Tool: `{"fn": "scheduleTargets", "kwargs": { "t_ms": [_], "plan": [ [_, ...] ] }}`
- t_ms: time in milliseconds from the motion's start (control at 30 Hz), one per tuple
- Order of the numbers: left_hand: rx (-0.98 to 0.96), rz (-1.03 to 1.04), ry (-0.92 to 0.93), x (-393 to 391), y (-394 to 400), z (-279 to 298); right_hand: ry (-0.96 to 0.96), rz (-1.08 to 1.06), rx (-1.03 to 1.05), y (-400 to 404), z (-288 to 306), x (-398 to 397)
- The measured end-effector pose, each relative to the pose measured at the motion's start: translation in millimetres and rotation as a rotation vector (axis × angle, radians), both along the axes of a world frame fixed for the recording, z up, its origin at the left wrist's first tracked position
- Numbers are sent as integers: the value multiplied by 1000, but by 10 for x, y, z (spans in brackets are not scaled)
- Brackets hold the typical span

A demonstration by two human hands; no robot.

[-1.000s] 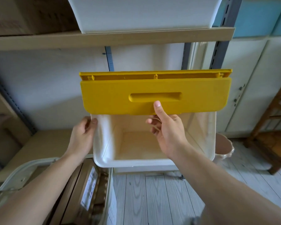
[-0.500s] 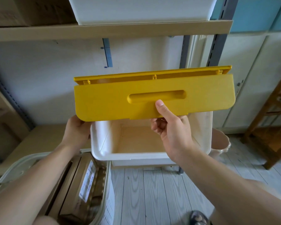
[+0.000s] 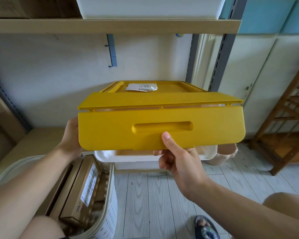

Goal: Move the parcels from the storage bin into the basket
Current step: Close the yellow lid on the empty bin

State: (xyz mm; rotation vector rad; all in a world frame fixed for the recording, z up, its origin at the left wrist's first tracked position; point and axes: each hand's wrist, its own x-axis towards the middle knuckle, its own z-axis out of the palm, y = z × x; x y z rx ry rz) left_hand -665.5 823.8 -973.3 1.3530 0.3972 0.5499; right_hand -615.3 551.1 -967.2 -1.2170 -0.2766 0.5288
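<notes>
Two hands on the yellow flap lid (image 3: 162,130) of the white storage bin (image 3: 209,153). Right hand (image 3: 181,163) pinching the flap's lower edge, thumb pressed on the front just under the recessed handle (image 3: 162,127), fingers curled beneath. Left hand (image 3: 72,135) at the flap's left end, fingers hidden behind it, grip impossible to tell. Below the left forearm, cardboard parcels (image 3: 79,188) standing in the perforated white basket (image 3: 109,209). Beyond the hands, a crumpled label (image 3: 141,87) on the lid top.
</notes>
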Motion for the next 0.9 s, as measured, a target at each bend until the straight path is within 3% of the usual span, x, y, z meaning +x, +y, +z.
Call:
{"fn": "scheduleTargets", "kwargs": {
  "t_ms": [300, 467, 900],
  "plan": [
    [-111, -139, 9, -51, 95, 20, 177, 79, -29, 20, -221, -53],
    [98, -177, 27, -156, 65, 16, 219, 110, -115, 20, -376, 0],
    [417, 16, 122, -68, 168, -103, 190, 111, -372, 50, -774, 168]
  ]
}}
